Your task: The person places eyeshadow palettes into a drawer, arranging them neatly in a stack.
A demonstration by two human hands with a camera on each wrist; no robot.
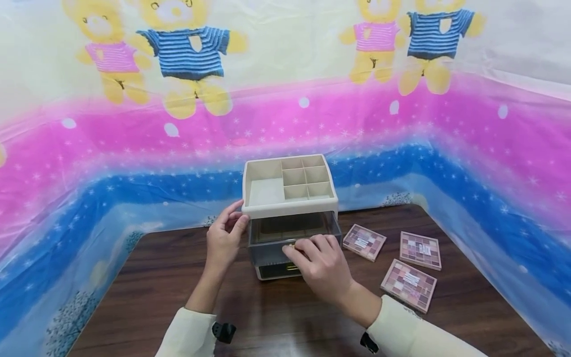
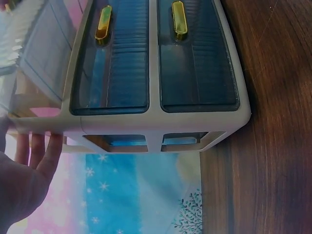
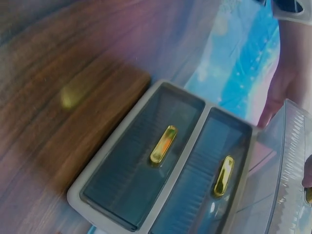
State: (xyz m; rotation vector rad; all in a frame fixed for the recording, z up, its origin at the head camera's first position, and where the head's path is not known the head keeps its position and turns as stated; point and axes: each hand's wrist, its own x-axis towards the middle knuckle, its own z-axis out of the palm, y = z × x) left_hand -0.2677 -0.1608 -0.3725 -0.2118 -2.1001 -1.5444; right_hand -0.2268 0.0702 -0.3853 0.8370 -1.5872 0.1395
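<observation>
A cream desktop organizer (image 1: 290, 207) with a compartmented top stands at the middle of the table. Its clear grey top drawer (image 1: 267, 254) is pulled out toward me. My right hand (image 1: 323, 265) pinches that drawer's gold handle, mostly hidden by the fingers. Against the organizer's left side rests my left hand (image 1: 224, 240), thumb near the front corner and fingers extended along the side. Two lower drawers, one with a gold handle (image 2: 179, 20), sit closed in the left wrist view. In the right wrist view, the lower drawer fronts and the pulled-out drawer (image 3: 275, 180) show.
Three makeup palettes lie right of the organizer: one palette (image 1: 364, 242) close beside it, another palette (image 1: 420, 250) farther right, and a third palette (image 1: 409, 285) nearer me. The dark wood table (image 1: 160, 277) is bordered by a printed cloth (image 1: 187, 148) at the back and sides.
</observation>
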